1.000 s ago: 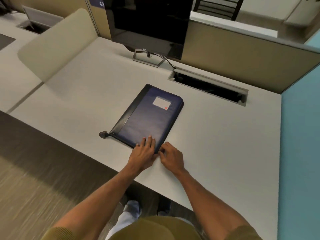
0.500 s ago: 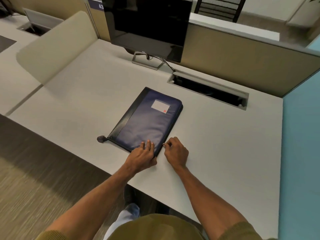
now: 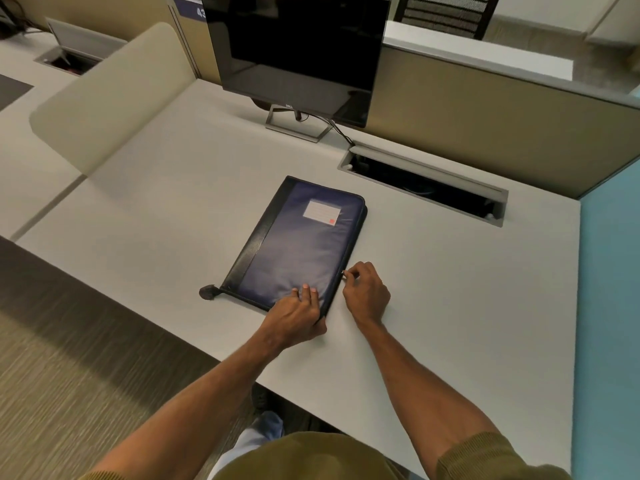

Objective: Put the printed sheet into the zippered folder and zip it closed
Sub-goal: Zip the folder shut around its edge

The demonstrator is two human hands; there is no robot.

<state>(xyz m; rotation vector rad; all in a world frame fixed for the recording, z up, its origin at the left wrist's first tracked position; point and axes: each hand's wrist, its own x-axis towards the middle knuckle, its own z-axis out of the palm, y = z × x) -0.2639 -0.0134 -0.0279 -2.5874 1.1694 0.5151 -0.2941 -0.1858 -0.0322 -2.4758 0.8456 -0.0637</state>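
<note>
A navy-blue fabric zippered folder [image 3: 298,251] lies flat on the pale grey worktop [image 3: 450,289]. No printed sheet shows, so it is probably already inside. The left hand [image 3: 294,318] rests on the folder's near right corner, its fingers [image 3: 304,293] straight and pressing the cover down. The right hand [image 3: 367,292] is curled, its fingertips [image 3: 351,273] pinching the small zip pull [image 3: 344,275] on the folder's right edge. The step in hand looks like zipping. To do it well, keep the corner pinned and draw the pull in line with the teeth, low against the edge. Ease round the far corner slowly — fabric or paper could catch there.
</note>
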